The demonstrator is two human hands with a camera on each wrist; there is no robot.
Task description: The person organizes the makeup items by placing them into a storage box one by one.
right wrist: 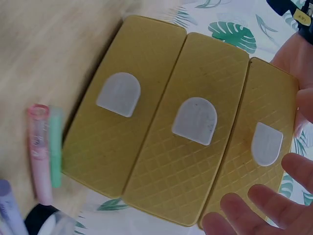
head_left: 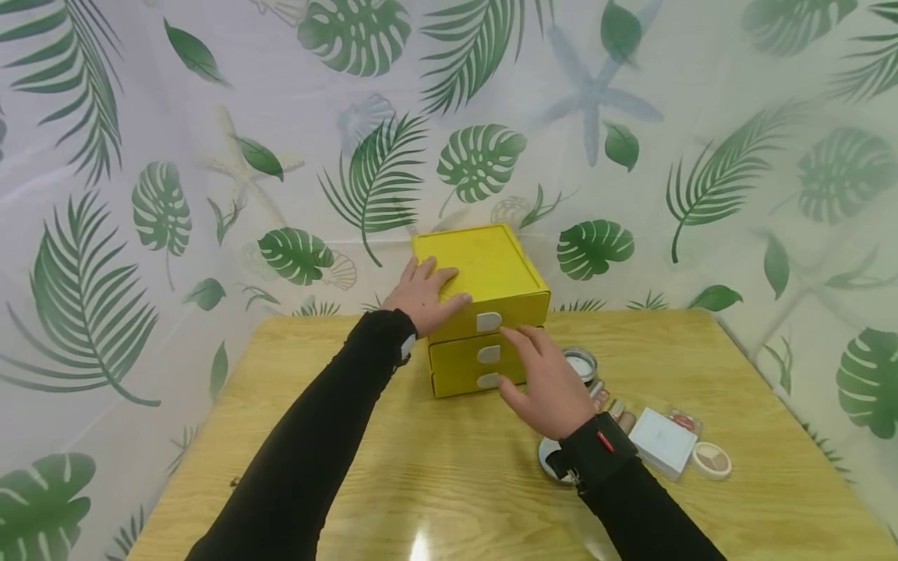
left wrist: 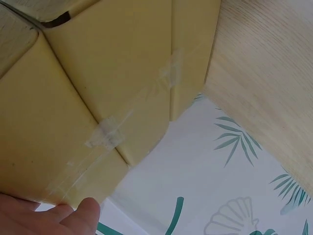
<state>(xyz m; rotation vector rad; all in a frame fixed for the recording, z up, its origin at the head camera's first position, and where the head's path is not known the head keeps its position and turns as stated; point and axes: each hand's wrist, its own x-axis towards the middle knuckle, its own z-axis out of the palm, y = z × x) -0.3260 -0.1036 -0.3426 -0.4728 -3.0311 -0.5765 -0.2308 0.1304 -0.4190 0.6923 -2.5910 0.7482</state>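
A yellow three-drawer box (head_left: 484,261) stands on the wooden table near its back edge, each drawer front bearing a pale tab (right wrist: 194,121). On the box's top, at its left side, rests my left hand (head_left: 426,298) with fingers spread. The left wrist view catches its fingertips (left wrist: 85,215) at the edge of the box's side, where clear tape (left wrist: 106,136) runs across the seams. My right hand (head_left: 550,386) hovers before the drawer fronts, fingers apart and holding nothing. Its fingertips are near the top drawer's tab (right wrist: 267,144). All the drawers look closed.
Makeup items lie right of the box: a white square case (head_left: 662,442), a round tricolour compact (head_left: 712,460) and a round clear-lidded jar (head_left: 581,362). Pink (right wrist: 40,152) and green (right wrist: 55,147) tubes lie beside the drawers. A leaf-print sheet (head_left: 484,164) hangs behind the table.
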